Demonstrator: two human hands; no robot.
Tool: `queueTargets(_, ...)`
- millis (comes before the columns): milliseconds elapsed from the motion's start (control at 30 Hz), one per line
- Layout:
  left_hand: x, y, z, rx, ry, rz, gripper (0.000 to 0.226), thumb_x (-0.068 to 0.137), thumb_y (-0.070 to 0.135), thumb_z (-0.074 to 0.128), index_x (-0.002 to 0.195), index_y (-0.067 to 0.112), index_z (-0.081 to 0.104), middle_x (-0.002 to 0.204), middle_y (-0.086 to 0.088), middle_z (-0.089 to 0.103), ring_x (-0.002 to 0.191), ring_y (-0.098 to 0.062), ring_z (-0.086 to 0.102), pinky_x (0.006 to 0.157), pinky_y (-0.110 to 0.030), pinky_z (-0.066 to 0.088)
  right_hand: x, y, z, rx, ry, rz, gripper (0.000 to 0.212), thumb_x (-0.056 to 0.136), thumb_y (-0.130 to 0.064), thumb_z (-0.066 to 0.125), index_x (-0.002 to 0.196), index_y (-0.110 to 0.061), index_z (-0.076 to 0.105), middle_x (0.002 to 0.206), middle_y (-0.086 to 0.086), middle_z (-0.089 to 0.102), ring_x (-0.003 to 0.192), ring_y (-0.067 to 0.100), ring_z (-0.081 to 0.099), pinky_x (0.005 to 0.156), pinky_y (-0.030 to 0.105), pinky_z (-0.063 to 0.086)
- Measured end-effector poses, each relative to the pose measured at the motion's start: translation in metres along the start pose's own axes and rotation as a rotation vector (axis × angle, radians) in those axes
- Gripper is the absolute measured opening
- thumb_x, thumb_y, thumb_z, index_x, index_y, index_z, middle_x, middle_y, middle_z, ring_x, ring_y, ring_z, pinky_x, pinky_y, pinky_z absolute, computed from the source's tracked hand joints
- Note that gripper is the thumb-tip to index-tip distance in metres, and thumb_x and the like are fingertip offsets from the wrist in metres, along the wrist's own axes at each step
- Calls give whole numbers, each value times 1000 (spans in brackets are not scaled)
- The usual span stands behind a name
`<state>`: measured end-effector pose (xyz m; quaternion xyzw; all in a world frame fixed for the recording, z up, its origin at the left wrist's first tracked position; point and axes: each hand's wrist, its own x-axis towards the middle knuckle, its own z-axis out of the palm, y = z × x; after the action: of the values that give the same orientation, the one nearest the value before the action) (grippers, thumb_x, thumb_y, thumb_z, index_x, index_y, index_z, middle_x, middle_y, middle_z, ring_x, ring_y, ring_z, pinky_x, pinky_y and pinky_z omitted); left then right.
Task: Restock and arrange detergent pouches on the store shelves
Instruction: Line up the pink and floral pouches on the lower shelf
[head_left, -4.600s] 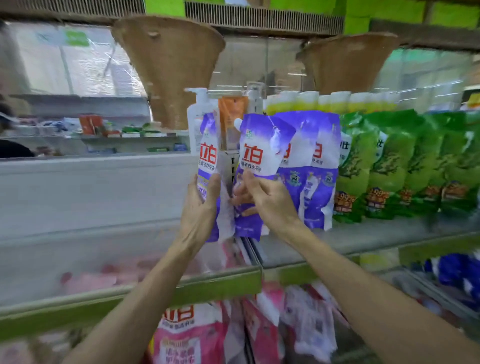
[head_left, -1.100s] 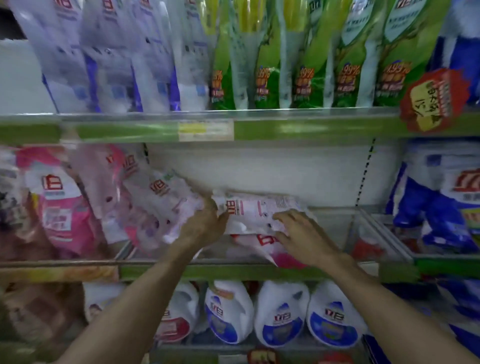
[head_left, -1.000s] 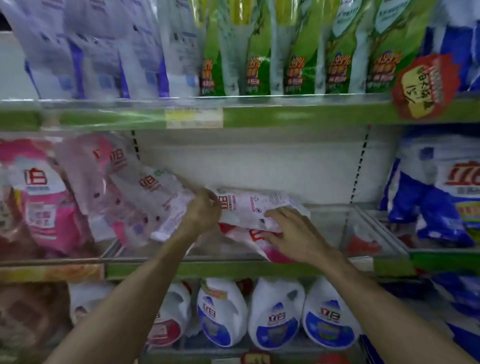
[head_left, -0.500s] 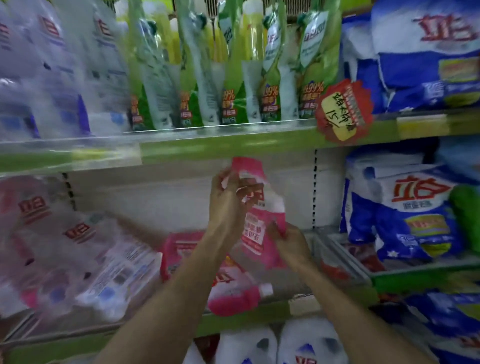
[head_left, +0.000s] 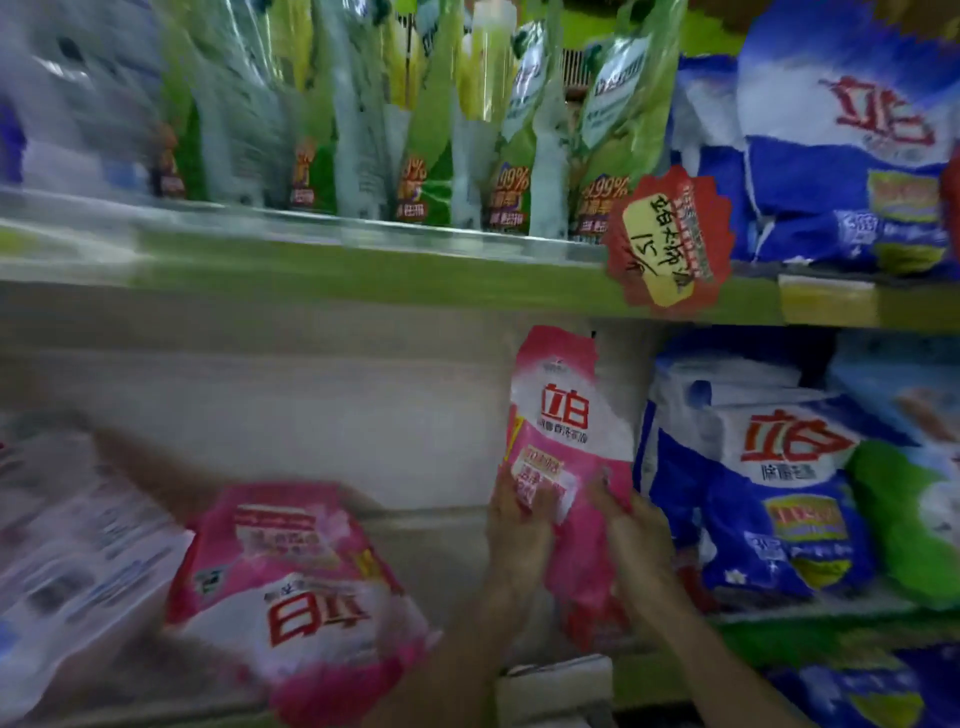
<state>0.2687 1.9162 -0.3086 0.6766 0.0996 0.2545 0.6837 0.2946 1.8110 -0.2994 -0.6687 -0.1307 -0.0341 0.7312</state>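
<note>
1. Pink pouch (head_left: 566, 426) held upright, straight below the red price tag (head_left: 670, 241).
2. Gripped near its bottom by left hand (head_left: 519, 525) and right hand (head_left: 631, 525), fingers curled onto its front.
3. Second pink pouch (head_left: 291, 571) lying flat, print upside down, below and well left of the tag.
4. Blue bags (head_left: 769, 488) below and right of the tag.
</note>
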Motion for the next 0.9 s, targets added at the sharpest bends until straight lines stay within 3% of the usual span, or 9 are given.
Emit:
queueTargets(67, 0, -1, 7, -76, -60, -15, 32, 101, 26, 50, 133, 23, 49, 124, -7, 66, 111, -28, 66, 97, -50, 54, 3, -3, -5, 54, -9, -8, 13, 94, -37, 61, 97, -29, 72, 84, -10, 79, 74, 9, 75, 72, 33, 56)
queueTargets(133, 5, -3, 11, -120, -102, -17, 30, 101, 27, 49, 131, 23, 50, 126, -5, 66, 113, -23, 65, 101, -47, 52, 2, -5, 11, 91, -27, -4, 20, 95, -43, 57, 105, -33, 71, 101, -3, 79, 94, 22, 74, 93, 46, 54)
queueTargets(233, 14, -8, 16, -186, -164, -55, 33, 103, 32, 43, 134, 21, 47, 131, -6, 63, 117, -22, 63, 105, -45, 49, -2, -4, 31, 41, -107, 8, 38, 103, -47, 32, 134, -44, 54, 149, 24, 45, 138, 42, 41, 123, 51, 15)
queueTargets(333, 22, -14, 21, -175, -160, -78, 50, 103, 43, 38, 146, 17, 36, 145, -10, 51, 131, -27, 53, 112, -48, 41, 10, -4, 26, 35, -7, 19, 28, 98, -47, 49, 92, -41, 75, 115, 4, 75, 89, 11, 74, 83, 38, 51)
queueTargets(467, 31, -19, 27, -152, -159, -82, 62, 101, 56, 30, 153, 22, 29, 151, -12, 43, 140, -32, 42, 115, -52, 35, 27, 8, 13, 52, -13, -17, 31, 95, -51, 53, 75, -45, 75, 73, -24, 75, 72, 1, 71, 70, 28, 48)
queueTargets(667, 29, -6, 17, 88, -202, -67, 72, 99, 60, 28, 155, 15, 22, 160, -14, 29, 146, -32, 31, 118, -49, 32, 18, -3, 11, -4, 25, -114, 11, 91, -56, 56, 101, -53, 60, 109, -17, 69, 111, 20, 64, 95, 45, 48)
queueTargets(733, 22, 16, 1, 249, -212, -38, 77, 97, 60, 38, 155, 14, 18, 162, -9, 21, 145, -29, 33, 108, -35, 43, 7, -16, 9, 21, 58, -266, 37, 89, -60, 55, 124, -50, 52, 128, -8, 63, 117, 19, 62, 98, 49, 50)
queueTargets(800, 17, 38, -25, 482, -315, 71, 69, 95, 53, 49, 151, 18, 29, 155, -5, 33, 136, -24, 43, 95, -25, 45, -5, -31, 8, 36, 145, -400, 56, 85, -64, 54, 129, -30, 48, 127, 0, 62, 114, 20, 62, 95, 51, 54)
queueTargets(900, 6, 74, -77, 845, -525, 190, 40, 99, 38, 53, 132, 18, 59, 132, -3, 62, 110, -17, 64, 94, -26, 47, -23, -51, 15, -106, 269, -631, 28, 94, -41, 57, 109, -18, 50, 109, 11, 58, 101, 28, 58, 89, 52, 52)
